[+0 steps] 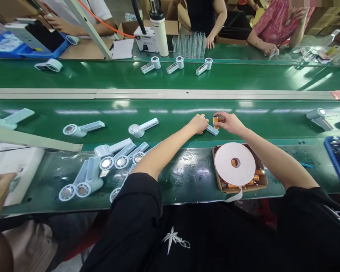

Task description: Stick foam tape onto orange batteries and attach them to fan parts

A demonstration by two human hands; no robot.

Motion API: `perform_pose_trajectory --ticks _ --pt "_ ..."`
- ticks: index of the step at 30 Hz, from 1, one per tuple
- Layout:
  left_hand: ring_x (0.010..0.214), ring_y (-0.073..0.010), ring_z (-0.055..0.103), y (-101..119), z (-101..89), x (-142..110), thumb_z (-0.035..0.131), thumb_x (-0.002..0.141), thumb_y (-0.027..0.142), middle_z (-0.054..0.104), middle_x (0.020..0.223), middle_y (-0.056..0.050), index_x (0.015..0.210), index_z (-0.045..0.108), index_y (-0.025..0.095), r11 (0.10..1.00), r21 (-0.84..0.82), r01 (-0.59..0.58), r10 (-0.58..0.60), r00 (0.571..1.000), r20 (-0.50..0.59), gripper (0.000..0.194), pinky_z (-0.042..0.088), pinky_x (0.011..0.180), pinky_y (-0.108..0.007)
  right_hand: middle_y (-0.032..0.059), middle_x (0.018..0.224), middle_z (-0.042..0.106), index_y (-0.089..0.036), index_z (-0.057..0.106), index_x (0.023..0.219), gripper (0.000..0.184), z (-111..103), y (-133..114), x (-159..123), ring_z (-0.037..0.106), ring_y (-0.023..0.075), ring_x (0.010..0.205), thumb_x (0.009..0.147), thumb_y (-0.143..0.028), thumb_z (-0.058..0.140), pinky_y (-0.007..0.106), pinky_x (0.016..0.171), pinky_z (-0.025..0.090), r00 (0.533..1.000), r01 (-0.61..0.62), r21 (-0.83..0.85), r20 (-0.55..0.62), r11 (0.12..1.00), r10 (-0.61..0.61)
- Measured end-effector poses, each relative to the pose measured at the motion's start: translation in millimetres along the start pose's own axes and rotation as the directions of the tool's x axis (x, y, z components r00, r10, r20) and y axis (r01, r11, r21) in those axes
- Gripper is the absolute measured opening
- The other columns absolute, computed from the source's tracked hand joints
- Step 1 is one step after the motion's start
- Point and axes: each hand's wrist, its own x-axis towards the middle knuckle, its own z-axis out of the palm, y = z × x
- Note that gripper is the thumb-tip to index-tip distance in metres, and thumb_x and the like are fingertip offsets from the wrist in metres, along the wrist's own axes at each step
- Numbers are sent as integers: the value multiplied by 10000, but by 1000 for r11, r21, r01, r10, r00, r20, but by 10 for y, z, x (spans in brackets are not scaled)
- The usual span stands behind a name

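Note:
Over the near green belt, my left hand (pixel 198 124) is closed around a light-blue handheld fan (pixel 213 130). Only the fan's handle end sticks out past the fingers; its head is hidden by the hand. Just to the right, my right hand (pixel 230 122) pinches an orange cylindrical battery (pixel 215 122), held upright beside the handle. Below my right forearm, a small cardboard box (pixel 264 185) holds several orange batteries (pixel 251 182). A white roll of tape (pixel 225 172) lies on top of the box, its loose end hanging over the front edge.
Several fans (pixel 86 185) lie piled on the work ledge to the left. More fans (pixel 137 130) sit spaced along the near belt. A grey divider (pixel 158 93) separates it from the far belt (pixel 110 75). A co-worker's hand (pixel 0 189) is at far left; a blue tray (pixel 336 166) is at right.

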Motion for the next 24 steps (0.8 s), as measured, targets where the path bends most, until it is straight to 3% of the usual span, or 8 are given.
perform_pose_trajectory --ticks 4,10,12,17,24 --pt "1300 -322 664 19 -84 90 631 934 88 801 1167 -205 1216 816 111 999 14 46 -47 998 44 339 523 1076 -398 61 1027 883 -189 714 1367 495 -21 97 0 845 275 996 880 -229 793 432 1038 636 1000 3 -81 -6 997 -3" --pt "1383 -302 653 105 -273 -18 622 923 53 818 1220 -144 1108 840 174 992 76 -97 91 993 82 311 527 1084 -352 51 1047 875 -150 706 1365 451 -56 48 -163 818 219 980 917 -149 757 317 955 594 1000 20 -132 21 991 -18" --pt "1385 -343 663 76 -246 6 629 879 28 824 1209 -135 1103 847 183 984 106 -146 138 988 75 350 540 1091 -394 39 1014 871 -123 697 1392 465 -68 62 -160 791 190 939 932 -130 762 275 927 564 998 57 -117 43 991 -52" --pt "1525 -395 566 -26 -59 156 574 917 49 775 1381 -158 1219 846 185 970 132 -206 199 978 66 428 500 1201 -503 -4 996 867 -139 667 1445 509 -72 198 -124 760 146 902 947 -130 772 232 903 547 1000 15 -59 -4 998 -15" --pt "1640 -320 425 -70 8 151 454 1051 140 711 1530 -56 1295 811 258 974 70 -216 209 973 96 449 393 1309 -473 24 986 856 -166 693 1348 472 -2 467 -108 798 195 930 885 -158 781 289 897 596 997 53 198 -60 979 -41"
